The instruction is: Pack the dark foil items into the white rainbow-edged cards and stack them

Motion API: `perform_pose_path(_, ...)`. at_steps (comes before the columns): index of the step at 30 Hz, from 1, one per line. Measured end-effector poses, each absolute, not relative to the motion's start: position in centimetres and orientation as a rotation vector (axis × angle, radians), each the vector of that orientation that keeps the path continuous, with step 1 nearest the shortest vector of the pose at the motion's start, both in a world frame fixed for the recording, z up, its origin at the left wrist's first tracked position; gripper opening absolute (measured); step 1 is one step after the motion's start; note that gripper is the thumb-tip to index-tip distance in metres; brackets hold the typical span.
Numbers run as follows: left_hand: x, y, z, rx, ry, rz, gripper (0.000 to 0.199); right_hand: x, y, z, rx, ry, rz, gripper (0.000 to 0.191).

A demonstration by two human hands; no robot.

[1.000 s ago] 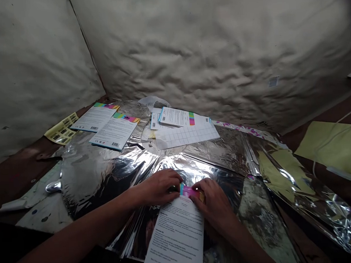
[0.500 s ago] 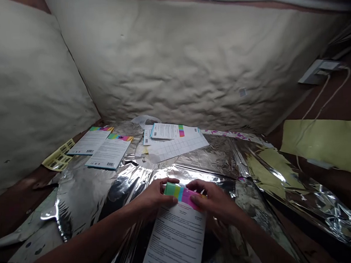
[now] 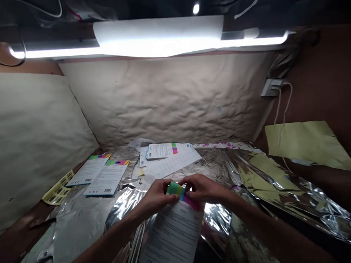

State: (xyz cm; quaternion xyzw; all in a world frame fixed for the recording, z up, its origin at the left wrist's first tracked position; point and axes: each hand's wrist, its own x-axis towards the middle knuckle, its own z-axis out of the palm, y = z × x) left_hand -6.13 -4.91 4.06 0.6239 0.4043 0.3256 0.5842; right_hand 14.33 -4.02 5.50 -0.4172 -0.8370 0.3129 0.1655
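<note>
Close to me, a white printed packet [image 3: 172,237] with a colour-striped top edge is held tilted above the foil surface. My left hand [image 3: 159,195] pinches its upper left corner by the green stripe. The fingers of my right hand [image 3: 200,188] are closed on the striped edge near the blue and pink bands. That edge looks slightly bent up between the two hands. Two similar packets [image 3: 106,180] lie overlapping to the left. Farther back, more packets [image 3: 158,151] rest on a white sheet with grid lines [image 3: 177,162].
Crinkled silver foil [image 3: 80,219] covers the worktop. A yellow label sheet [image 3: 58,188] lies at the left edge. On the right are yellow paper [image 3: 299,140] and a power socket [image 3: 272,88] with white cables. A bright tube light [image 3: 159,48] hangs above the papered back wall.
The view has tipped upward, bringing the tube light into sight. My right hand has shifted left along the striped edge, closer to my left hand, which keeps its hold.
</note>
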Motion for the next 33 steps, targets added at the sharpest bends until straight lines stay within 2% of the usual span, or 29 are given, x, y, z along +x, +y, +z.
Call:
perform_pose_path(2, -5.4, -4.0, 4.9, 1.538, 0.922, 0.764, 0.022, 15.0, -3.3, 6.0, -1.132, -2.354, 0.906, 0.028)
perform_pose_path(5, -4.5, -2.4, 6.3, 1.677, 0.905, 0.837, 0.023, 15.4, -2.8, 7.1, -1.266, -2.271, 0.493, 0.019)
perform_pose_path(8, -3.9, -1.3, 7.1, 1.814, 0.940, 0.927, 0.022, 15.4, -2.4, 7.9, -1.346, -2.190, 0.294, 0.030)
perform_pose_path(11, -3.8, -0.6, 7.1, 1.804, 0.906, 0.956, 0.022, 15.9, -1.3, 7.9, -1.189, -2.132, 0.646, 0.040)
perform_pose_path(15, -4.3, 0.4, 6.6, 1.707, 0.818, 0.930, 0.028, 16.9, 0.8, 7.2, -0.814, -1.835, 1.425, 0.028)
perform_pose_path(18, -4.6, 1.2, 6.5, 1.648, 0.794, 0.935, 0.030, 17.3, 2.0, 6.4, -0.770, -1.578, 1.659, 0.037)
perform_pose_path(26, -4.6, 1.0, 6.8, 1.711, 0.797, 0.946, 0.027, 17.6, 2.7, 5.6, -0.788, -1.372, 1.794, 0.044)
perform_pose_path(30, -4.6, 0.8, 7.1, 1.715, 0.812, 0.957, 0.026, 17.3, 2.6, 5.7, -0.846, -1.382, 1.628, 0.040)
perform_pose_path(33, -4.6, 0.8, 7.2, 1.650, 0.791, 0.968, 0.028, 17.6, 3.0, 5.7, -0.938, -1.433, 1.357, 0.035)
